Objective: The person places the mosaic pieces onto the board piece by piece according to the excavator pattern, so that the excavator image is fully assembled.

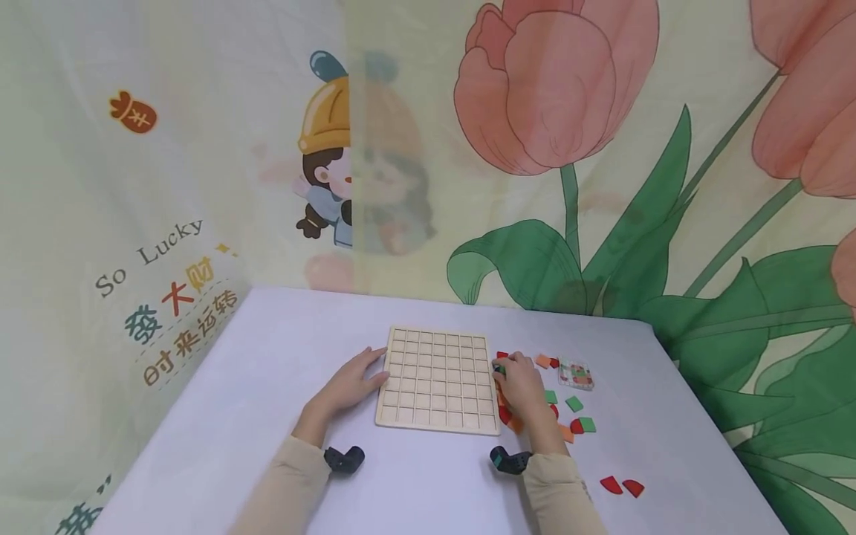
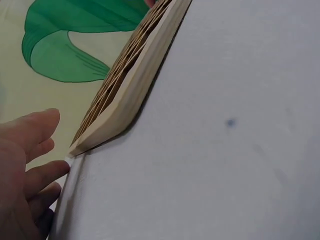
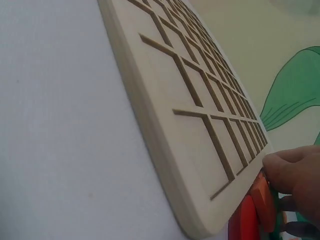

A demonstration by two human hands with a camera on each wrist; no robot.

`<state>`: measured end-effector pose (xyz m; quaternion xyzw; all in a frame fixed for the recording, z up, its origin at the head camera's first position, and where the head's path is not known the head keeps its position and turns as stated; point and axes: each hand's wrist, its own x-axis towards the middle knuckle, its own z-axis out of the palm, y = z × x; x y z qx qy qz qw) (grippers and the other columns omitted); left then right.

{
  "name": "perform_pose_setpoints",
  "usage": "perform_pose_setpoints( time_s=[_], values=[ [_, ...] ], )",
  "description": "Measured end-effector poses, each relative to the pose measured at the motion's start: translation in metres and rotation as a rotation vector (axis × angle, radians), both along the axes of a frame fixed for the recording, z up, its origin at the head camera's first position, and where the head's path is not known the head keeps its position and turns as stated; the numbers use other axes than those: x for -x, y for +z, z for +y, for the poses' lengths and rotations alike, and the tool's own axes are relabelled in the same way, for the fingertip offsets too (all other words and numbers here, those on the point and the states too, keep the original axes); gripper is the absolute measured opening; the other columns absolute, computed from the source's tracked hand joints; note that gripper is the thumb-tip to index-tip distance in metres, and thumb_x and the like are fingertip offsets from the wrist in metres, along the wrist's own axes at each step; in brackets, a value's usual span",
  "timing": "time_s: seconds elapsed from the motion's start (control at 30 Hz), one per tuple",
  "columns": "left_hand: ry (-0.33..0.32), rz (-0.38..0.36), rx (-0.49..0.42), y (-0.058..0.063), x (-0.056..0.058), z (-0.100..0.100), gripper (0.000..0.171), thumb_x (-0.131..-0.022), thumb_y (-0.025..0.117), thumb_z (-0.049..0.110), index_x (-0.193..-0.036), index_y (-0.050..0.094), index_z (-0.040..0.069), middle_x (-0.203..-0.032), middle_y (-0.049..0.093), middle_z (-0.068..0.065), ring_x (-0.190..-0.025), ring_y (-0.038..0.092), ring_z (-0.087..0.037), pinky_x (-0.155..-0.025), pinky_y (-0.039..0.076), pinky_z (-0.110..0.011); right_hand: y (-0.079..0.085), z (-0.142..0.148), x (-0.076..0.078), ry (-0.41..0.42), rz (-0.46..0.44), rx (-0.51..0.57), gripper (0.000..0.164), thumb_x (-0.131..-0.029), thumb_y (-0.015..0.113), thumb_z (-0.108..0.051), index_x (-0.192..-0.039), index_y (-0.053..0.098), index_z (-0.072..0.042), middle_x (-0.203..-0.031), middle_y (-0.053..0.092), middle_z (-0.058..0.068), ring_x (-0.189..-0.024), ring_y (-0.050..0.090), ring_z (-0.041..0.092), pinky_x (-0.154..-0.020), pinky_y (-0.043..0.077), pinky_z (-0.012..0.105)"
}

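Note:
A square wooden grid board (image 1: 438, 380) lies flat on the white table, its cells bare. My left hand (image 1: 354, 380) rests at the board's left edge, fingers extended, with the fingertips right at the rim. In the left wrist view, the fingers (image 2: 42, 177) show beside the board's corner (image 2: 115, 112). Along the right edge, my right hand (image 1: 521, 383) has its fingers bent down among the colored pieces and pinches a small green piece (image 1: 500, 368). The right wrist view shows an orange piece (image 3: 263, 202) and a red piece (image 3: 248, 220) close below its fingertips.
Loose green, orange and red pieces, among them a green square (image 1: 574, 403), lie right of the board. A patterned card (image 1: 576, 374) is behind them. Two red quarter-round pieces (image 1: 622, 486) lie nearer the front right. A printed curtain (image 1: 401, 186) hangs behind the table.

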<state>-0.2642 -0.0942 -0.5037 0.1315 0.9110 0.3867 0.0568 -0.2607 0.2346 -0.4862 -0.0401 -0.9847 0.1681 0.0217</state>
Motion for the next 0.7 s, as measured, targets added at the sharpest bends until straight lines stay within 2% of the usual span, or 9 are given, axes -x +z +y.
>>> perform_pose_setpoints(
  time_s=[0.1, 0.2, 0.37, 0.47, 0.57, 0.7],
  values=[
    [0.015, 0.020, -0.020, -0.007, 0.008, 0.003, 0.058, -0.093, 0.056, 0.039, -0.143, 0.043, 0.014, -0.151, 0.036, -0.016, -0.143, 0.027, -0.035, -0.115, 0.023, -0.055, -0.002, 0.002, 0.002, -0.021, -0.008, 0.011, 0.030, -0.087, 0.069, -0.020, -0.117, 0.068, -0.013, -0.112, 0.058, 0.011, -0.099, 0.053, 0.024, -0.090, 0.053, 0.043],
    [0.031, 0.075, -0.010, -0.012, 0.014, 0.006, 0.055, -0.092, 0.058, 0.038, -0.139, 0.048, 0.013, -0.148, 0.042, -0.011, -0.141, 0.031, -0.033, -0.115, 0.025, -0.054, -0.001, 0.003, 0.003, -0.048, -0.014, 0.053, 0.027, -0.087, 0.069, -0.018, -0.113, 0.068, -0.012, -0.109, 0.058, 0.012, -0.096, 0.054, 0.024, -0.090, 0.054, 0.042],
    [0.020, 0.161, 0.022, -0.016, 0.014, 0.010, 0.047, -0.093, 0.057, 0.035, -0.134, 0.054, 0.013, -0.144, 0.049, -0.005, -0.140, 0.035, -0.029, -0.115, 0.027, -0.051, 0.003, 0.003, -0.001, -0.104, -0.037, 0.088, 0.025, -0.087, 0.068, -0.015, -0.111, 0.064, -0.009, -0.112, 0.055, 0.016, -0.100, 0.051, 0.028, -0.090, 0.054, 0.044],
    [0.015, 0.177, 0.023, -0.016, 0.012, 0.011, 0.044, -0.093, 0.057, 0.034, -0.132, 0.055, 0.013, -0.143, 0.050, -0.004, -0.140, 0.036, -0.028, -0.115, 0.027, -0.051, 0.003, 0.003, -0.001, -0.127, -0.044, 0.083, 0.027, -0.086, 0.069, -0.015, -0.110, 0.060, -0.007, -0.111, 0.053, 0.018, -0.099, 0.050, 0.029, -0.088, 0.055, 0.044],
    [0.028, 0.195, 0.028, -0.016, 0.011, 0.009, 0.042, -0.093, 0.057, 0.032, -0.131, 0.057, 0.013, -0.142, 0.051, -0.003, -0.139, 0.037, -0.027, -0.114, 0.027, -0.052, 0.002, 0.002, 0.001, -0.143, -0.047, 0.126, 0.026, -0.086, 0.069, -0.017, -0.107, 0.056, -0.007, -0.106, 0.053, 0.015, -0.096, 0.052, 0.027, -0.085, 0.056, 0.040],
    [0.029, 0.215, 0.047, -0.017, 0.011, 0.005, 0.042, -0.093, 0.057, 0.032, -0.131, 0.057, 0.012, -0.142, 0.051, -0.004, -0.139, 0.037, -0.027, -0.114, 0.028, -0.053, -0.003, 0.003, 0.004, -0.173, -0.047, 0.247, 0.015, -0.088, 0.066, -0.015, -0.098, 0.056, -0.009, -0.099, 0.055, 0.012, -0.093, 0.052, 0.024, -0.075, 0.053, 0.030]
  ],
)
